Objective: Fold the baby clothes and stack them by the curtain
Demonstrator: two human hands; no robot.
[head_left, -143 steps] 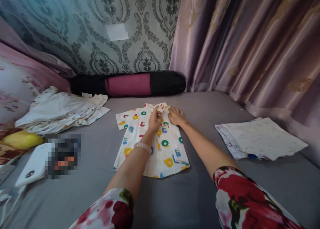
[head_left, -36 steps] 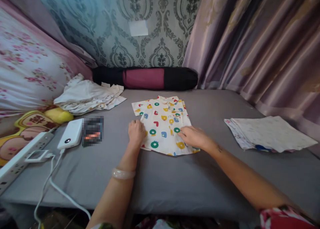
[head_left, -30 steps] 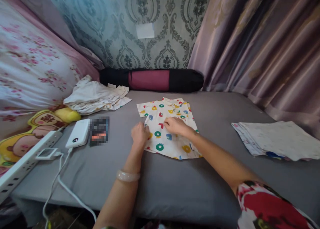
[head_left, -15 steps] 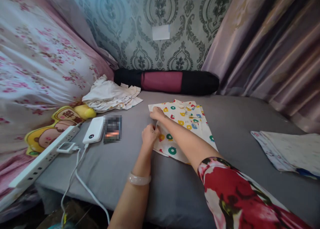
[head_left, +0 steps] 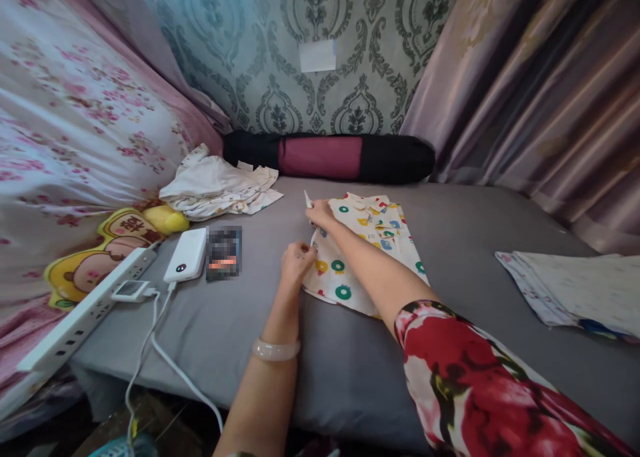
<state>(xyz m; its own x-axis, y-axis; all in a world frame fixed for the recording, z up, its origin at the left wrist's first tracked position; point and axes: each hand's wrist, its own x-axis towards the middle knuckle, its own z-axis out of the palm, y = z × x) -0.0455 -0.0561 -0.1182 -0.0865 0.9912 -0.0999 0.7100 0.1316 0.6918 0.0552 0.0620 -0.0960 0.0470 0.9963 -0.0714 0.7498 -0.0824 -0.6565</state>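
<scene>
A small white short-sleeved shirt [head_left: 345,270] with coloured letter prints lies on the grey bed sheet [head_left: 480,277], its collar toward the wall. My right hand [head_left: 320,213] reaches across it and pinches the sleeve on the left side, whose tip sticks up above my fingers. Lower down, my left hand [head_left: 299,260] is closed on the shirt's left side edge, a bracelet on that wrist. My right forearm covers part of the shirt's middle and lower right. The right sleeve appears folded inward over the front.
Folded white clothes [head_left: 575,287] lie at right, and a looser pile of clothes [head_left: 215,184] at back left. A black and maroon bolster [head_left: 320,157] lines the wall. At left are a white power bank [head_left: 186,256], a blurred-out item [head_left: 223,254], a power strip [head_left: 90,310], cables and a yellow cushion [head_left: 85,264].
My right hand has crossed from the shirt's right side to its left sleeve, which is now lifted. My left hand has gone from the shirt's front to its left edge.
</scene>
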